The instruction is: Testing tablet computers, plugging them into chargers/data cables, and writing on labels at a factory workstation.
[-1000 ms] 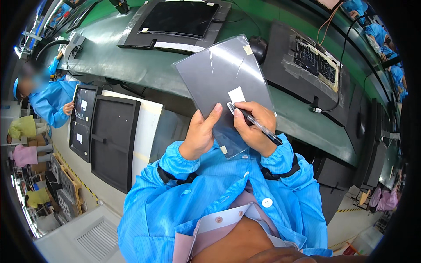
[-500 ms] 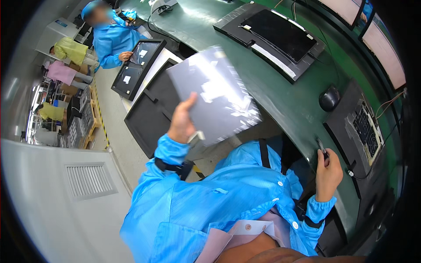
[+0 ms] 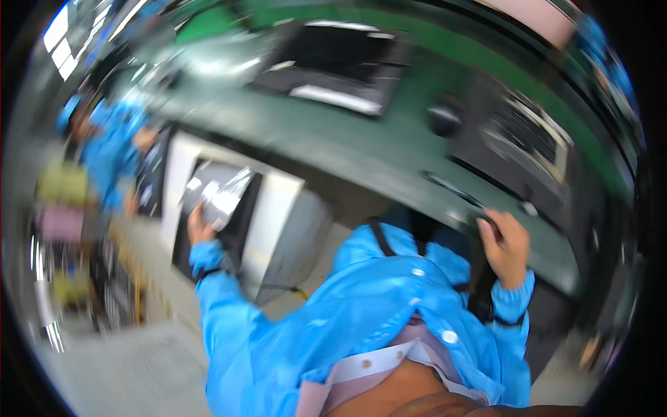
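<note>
On the left, my left hand (image 3: 200, 226) grips the lower edge of a thin, shiny silver-grey panel (image 3: 221, 198), which looks like a display panel. It is held over a black foam tray (image 3: 246, 215) that lies on a white surface; whether the two touch is unclear. My right hand (image 3: 508, 243) is at the front edge of the green bench, fingers closed around the end of a thin dark pen-like tool (image 3: 455, 190). Motion blur hides the tool's exact kind.
The green bench (image 3: 333, 149) holds a black fixture with a dark screen (image 3: 340, 52), a black mouse (image 3: 445, 117) and another black fixture with an opened device (image 3: 535, 132). A white cabinet (image 3: 274, 229) stands in front of the bench. A co-worker in blue (image 3: 111, 146) is at far left.
My left hand has carried the panel left, away from my body, to the black tray. My right hand stays by the bench edge with the tool. The whole view has turned.
</note>
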`<act>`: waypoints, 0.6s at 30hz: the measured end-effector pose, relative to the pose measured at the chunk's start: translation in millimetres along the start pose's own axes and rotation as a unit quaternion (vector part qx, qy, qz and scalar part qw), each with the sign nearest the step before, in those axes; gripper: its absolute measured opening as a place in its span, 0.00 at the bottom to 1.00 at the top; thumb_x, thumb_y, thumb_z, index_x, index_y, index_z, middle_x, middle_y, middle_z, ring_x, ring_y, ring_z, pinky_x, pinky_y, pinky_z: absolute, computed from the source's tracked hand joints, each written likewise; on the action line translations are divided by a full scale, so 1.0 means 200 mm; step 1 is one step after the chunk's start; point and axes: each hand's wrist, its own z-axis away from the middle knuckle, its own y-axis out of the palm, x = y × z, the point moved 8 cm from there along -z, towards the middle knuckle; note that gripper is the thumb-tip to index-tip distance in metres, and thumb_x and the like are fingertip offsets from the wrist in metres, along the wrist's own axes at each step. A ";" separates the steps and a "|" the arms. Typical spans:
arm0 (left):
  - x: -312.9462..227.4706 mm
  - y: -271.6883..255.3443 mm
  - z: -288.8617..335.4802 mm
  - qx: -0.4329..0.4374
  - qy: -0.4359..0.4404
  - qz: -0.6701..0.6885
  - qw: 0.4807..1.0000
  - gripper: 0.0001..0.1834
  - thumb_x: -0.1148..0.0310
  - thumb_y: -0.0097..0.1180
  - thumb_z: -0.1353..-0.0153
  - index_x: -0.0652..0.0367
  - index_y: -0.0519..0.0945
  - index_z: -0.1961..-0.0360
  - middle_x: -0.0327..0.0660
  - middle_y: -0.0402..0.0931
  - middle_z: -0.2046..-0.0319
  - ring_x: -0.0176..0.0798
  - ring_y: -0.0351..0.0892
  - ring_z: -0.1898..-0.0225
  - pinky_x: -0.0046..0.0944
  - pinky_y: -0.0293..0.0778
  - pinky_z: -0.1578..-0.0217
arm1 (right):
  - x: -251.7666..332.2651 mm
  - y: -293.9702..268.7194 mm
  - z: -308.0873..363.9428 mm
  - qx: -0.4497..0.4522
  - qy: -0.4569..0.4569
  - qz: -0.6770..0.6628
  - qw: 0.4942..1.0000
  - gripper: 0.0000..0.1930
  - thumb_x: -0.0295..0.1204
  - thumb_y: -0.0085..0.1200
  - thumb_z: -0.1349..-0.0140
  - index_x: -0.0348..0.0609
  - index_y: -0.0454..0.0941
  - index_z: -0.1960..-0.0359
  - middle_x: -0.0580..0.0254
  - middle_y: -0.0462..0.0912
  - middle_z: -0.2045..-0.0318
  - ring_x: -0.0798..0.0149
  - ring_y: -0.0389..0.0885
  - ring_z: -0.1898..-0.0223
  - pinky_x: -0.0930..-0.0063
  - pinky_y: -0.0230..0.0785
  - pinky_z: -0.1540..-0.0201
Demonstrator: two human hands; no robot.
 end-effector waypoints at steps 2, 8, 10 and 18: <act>-0.03 0.07 -0.04 0.069 -0.016 0.114 0.991 0.35 0.76 0.64 0.46 0.73 0.69 0.36 0.56 0.74 0.42 0.49 0.72 0.38 0.45 0.66 0.35 | -0.12 -0.13 0.07 -0.012 0.034 -0.002 0.999 0.11 0.28 0.66 0.41 0.39 0.83 0.58 0.59 0.74 0.78 0.62 0.74 0.78 0.68 0.65 0.74; -0.50 -0.05 -0.10 -0.335 -0.132 -0.276 0.891 0.34 0.58 0.60 0.34 0.75 0.68 0.36 0.68 0.62 0.35 0.57 0.66 0.34 0.53 0.64 0.34 | -0.66 -0.75 0.26 -0.266 0.118 0.233 0.928 0.18 0.28 0.63 0.41 0.38 0.79 0.49 0.52 0.80 0.62 0.51 0.80 0.61 0.62 0.73 0.57; -0.80 0.14 -0.11 -0.273 0.014 -0.057 0.960 0.29 0.64 0.58 0.32 0.70 0.70 0.36 0.58 0.66 0.35 0.54 0.66 0.34 0.50 0.60 0.32 | -0.82 -0.91 0.33 -0.284 0.134 0.360 0.878 0.22 0.32 0.63 0.42 0.39 0.78 0.46 0.48 0.80 0.53 0.46 0.79 0.51 0.58 0.72 0.49; -2.17 0.91 0.15 0.133 0.235 0.376 0.886 0.11 0.79 0.58 0.36 0.64 0.81 0.52 0.42 0.83 0.69 0.35 0.81 0.73 0.34 0.77 0.69 | -1.32 -1.12 0.50 -0.256 0.189 0.430 0.845 0.30 0.37 0.65 0.43 0.45 0.73 0.38 0.48 0.72 0.39 0.46 0.68 0.36 0.54 0.59 0.33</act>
